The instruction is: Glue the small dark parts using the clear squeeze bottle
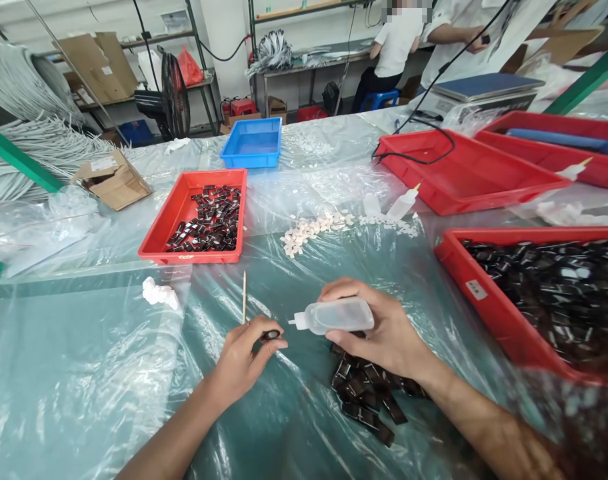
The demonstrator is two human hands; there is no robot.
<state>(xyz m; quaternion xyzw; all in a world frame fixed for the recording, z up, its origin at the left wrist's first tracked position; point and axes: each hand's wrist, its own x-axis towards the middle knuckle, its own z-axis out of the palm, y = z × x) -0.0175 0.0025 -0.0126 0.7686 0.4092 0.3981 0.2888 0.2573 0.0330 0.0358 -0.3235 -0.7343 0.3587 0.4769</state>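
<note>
Between thumb and forefinger, my left hand (244,357) pinches a small dark part (271,335) with a pale oval on its face. A pointed wooden stick (244,297) stands out beyond that hand; whether the fingers also hold it I cannot tell. My right hand (379,327) is closed around a clear plastic squeeze bottle (339,315), tipped on its side. The bottle's white nozzle points at the dark part, a short gap away. Under and beside the right hand lies a pile of dark brown glossy parts (367,393), partly covered by it.
Ahead sit a red tray (147,248) of dark parts, a blue tray (254,162) and loose pale pieces (309,232). On the right are a full red tray (454,250), another red tray (444,208) and a nozzle bottle (403,203). Crumpled tissue (159,293) lies left. People are behind.
</note>
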